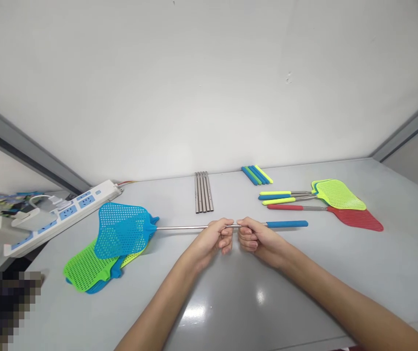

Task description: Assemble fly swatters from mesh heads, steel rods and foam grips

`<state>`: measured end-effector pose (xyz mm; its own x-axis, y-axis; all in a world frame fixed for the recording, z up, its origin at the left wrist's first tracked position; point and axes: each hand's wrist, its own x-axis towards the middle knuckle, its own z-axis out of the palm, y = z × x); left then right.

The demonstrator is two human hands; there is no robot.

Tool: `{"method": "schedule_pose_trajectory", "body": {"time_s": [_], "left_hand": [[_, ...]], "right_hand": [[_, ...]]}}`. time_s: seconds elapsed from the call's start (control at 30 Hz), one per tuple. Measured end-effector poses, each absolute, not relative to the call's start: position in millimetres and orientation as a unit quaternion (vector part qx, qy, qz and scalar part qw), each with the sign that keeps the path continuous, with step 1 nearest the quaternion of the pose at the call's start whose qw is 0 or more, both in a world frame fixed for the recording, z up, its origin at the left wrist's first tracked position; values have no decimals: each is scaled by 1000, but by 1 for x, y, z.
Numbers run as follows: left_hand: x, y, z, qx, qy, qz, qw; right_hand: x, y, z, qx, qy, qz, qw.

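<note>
A blue fly swatter (121, 226) with a thin metal telescopic rod and a blue grip (287, 224) is held level across the front of me. My left hand (218, 236) is closed on the rod, thumb on top. Close beside it, my right hand (254, 236) pinches the same rod near the blue grip. The swatter's mesh head lies over a pile of loose heads at the left, among them a green swatter head (88, 268), a blue one and a yellow one partly hidden.
Several metal tubes (204, 192) lie side by side near the wall. Coloured grips (257, 175) rest to their right. Swatters with yellow-green (340, 192) and red heads (358, 219) lie at the right. A white power strip (64, 214) with plugs runs along the left edge.
</note>
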<state>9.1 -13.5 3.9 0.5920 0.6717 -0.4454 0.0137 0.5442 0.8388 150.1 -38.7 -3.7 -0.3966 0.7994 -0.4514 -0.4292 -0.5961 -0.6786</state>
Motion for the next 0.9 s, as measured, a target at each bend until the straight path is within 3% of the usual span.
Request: {"method": "schedule_pose_trajectory", "body": {"time_s": [0.9], "left_hand": [[-7,1,4,411,406,222,785]], "right_hand": [[157,-35,-6,-378,-257,791,406]]}}
